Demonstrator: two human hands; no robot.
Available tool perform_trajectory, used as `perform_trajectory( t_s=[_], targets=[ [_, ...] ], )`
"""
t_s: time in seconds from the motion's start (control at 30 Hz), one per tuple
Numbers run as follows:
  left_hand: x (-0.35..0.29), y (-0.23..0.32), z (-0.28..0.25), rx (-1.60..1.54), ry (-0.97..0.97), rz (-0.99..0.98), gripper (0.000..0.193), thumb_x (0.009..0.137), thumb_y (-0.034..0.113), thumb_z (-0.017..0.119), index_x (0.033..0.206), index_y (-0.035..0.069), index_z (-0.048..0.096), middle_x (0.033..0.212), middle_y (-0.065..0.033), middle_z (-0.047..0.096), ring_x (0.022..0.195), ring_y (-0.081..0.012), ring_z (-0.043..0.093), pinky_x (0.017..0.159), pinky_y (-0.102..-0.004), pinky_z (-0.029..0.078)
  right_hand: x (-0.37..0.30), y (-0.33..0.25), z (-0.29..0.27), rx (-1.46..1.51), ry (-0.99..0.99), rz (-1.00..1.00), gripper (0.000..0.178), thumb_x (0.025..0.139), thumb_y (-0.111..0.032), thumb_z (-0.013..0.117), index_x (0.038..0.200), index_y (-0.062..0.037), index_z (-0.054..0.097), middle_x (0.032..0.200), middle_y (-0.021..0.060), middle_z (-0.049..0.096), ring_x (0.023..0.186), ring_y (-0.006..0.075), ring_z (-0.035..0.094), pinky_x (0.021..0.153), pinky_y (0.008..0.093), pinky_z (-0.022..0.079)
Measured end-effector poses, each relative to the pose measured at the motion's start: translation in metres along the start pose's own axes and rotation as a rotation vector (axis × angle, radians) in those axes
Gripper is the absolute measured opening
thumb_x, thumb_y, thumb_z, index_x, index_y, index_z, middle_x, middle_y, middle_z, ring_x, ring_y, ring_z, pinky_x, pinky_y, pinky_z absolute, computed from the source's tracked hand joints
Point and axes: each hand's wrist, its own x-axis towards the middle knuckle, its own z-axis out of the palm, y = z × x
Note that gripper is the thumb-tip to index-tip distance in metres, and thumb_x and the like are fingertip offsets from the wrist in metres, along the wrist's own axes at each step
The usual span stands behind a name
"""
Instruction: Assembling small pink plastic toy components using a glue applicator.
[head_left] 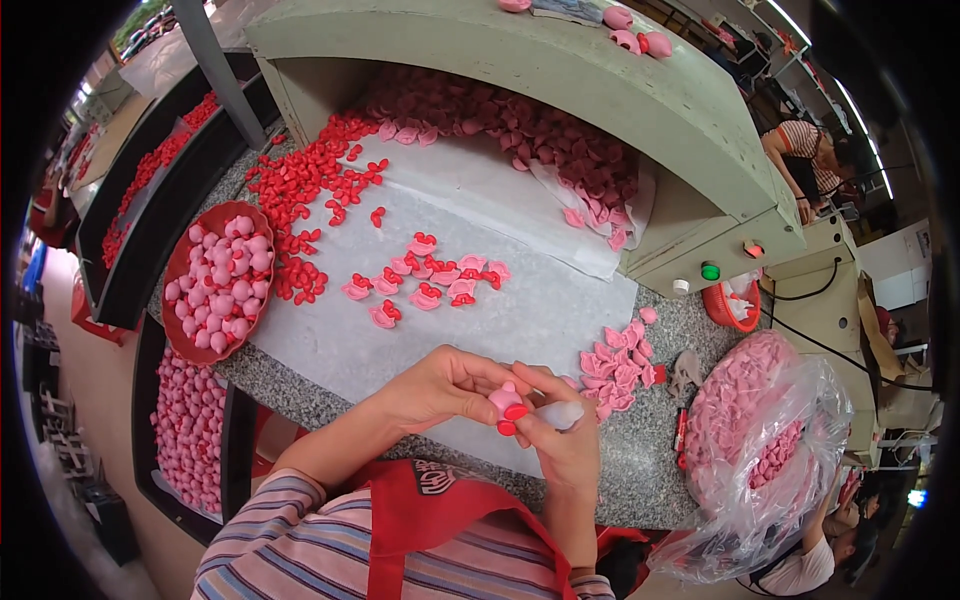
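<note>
Over the near edge of the worktable, my left hand (445, 388) pinches a small pink rounded piece (506, 396) with a red bow-shaped part (511, 413) on it. Right beside it, my right hand (565, 445) is closed around a small whitish translucent squeeze bottle (562, 414); its fingertips also meet the pink piece. Farther back on the white sheet (350, 330) lie several pink shell-like pieces with red bow-shaped parts (425, 295). A cluster of plain pink shell-like pieces (615, 370) lies just right of my right hand.
A grey-green machine housing (520, 70) arches over the back, with pink pieces (490, 120) heaped inside. Loose red parts (300, 190) spread at left, beside a red basket (215, 352) of pink pieces. At right are a plastic bag (800, 400) of pink pieces and an orange-red basket (735, 320).
</note>
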Motion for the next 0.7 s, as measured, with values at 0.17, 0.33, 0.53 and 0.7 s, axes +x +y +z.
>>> perform_trajectory(
  t_s=[0.17, 0.33, 0.53, 0.7],
  targets=[
    [-0.006, 0.003, -0.004, 0.166, 0.002, -0.019, 0.040, 0.068, -0.006, 0.064, 0.106, -0.004, 0.056, 0.100, -0.0136, 0.060, 0.089, -0.0168, 0.058, 0.077, -0.0276, 0.048, 0.000, 0.006, -0.004, 0.058, -0.116, -0.083, 0.047, 0.066, 0.012, 0.060, 0.110, -0.0013, 0.055, 0.105, 0.0103, 0.054, 0.092, 0.0151, 0.052, 0.080, 0.0264, 0.042],
    [-0.012, 0.011, 0.005, 0.253, -0.021, -0.053, 0.045, 0.070, -0.007, 0.063, 0.113, -0.002, 0.052, 0.104, -0.0132, 0.058, 0.092, -0.0170, 0.057, 0.080, -0.0283, 0.047, 0.002, 0.009, -0.008, 0.066, -0.191, -0.129, 0.043, 0.066, 0.011, 0.059, 0.108, 0.0006, 0.055, 0.105, 0.0117, 0.054, 0.092, 0.0173, 0.052, 0.081, 0.0286, 0.042],
    [-0.017, 0.012, 0.005, 0.249, -0.009, -0.067, 0.047, 0.068, 0.002, 0.069, 0.112, -0.004, 0.052, 0.113, -0.0141, 0.053, 0.095, -0.0165, 0.055, 0.079, -0.0279, 0.047, 0.006, 0.005, -0.002, 0.094, -0.161, -0.031, 0.038, 0.065, 0.000, 0.063, 0.102, 0.0060, 0.056, 0.101, 0.0146, 0.052, 0.081, 0.0177, 0.054, 0.064, 0.0241, 0.044],
    [-0.017, 0.010, 0.003, 0.272, -0.015, -0.065, 0.046, 0.068, 0.001, 0.069, 0.110, -0.004, 0.053, 0.114, -0.0138, 0.052, 0.096, -0.0160, 0.054, 0.080, -0.0273, 0.047, 0.007, 0.005, 0.000, 0.095, -0.152, -0.008, 0.034, 0.065, 0.000, 0.062, 0.098, 0.0057, 0.058, 0.100, 0.0134, 0.052, 0.083, 0.0180, 0.054, 0.065, 0.0244, 0.043]
  ],
)
